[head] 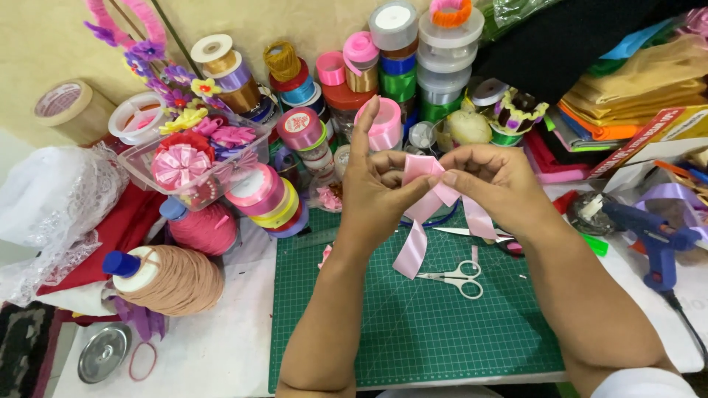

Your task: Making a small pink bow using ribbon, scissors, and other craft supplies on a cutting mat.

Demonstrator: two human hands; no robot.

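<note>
Both my hands are raised above a green cutting mat (pixel 413 332) and pinch a folded pink satin ribbon (pixel 424 206) between them. My left hand (pixel 376 191) grips the fold with its thumb, index finger pointing up. My right hand (pixel 494 180) holds the ribbon's top from the right. Two ribbon tails hang down toward the mat. Small white-handled scissors (pixel 459 278) lie on the mat just below the tails.
Stacks of coloured ribbon spools (pixel 398 66) crowd the back. A clear box of ribbon flowers (pixel 192 158) stands left, with two thread cones (pixel 173 276) in front. A blue glue gun (pixel 653 239) lies at right. A metal lid (pixel 105 352) sits bottom left.
</note>
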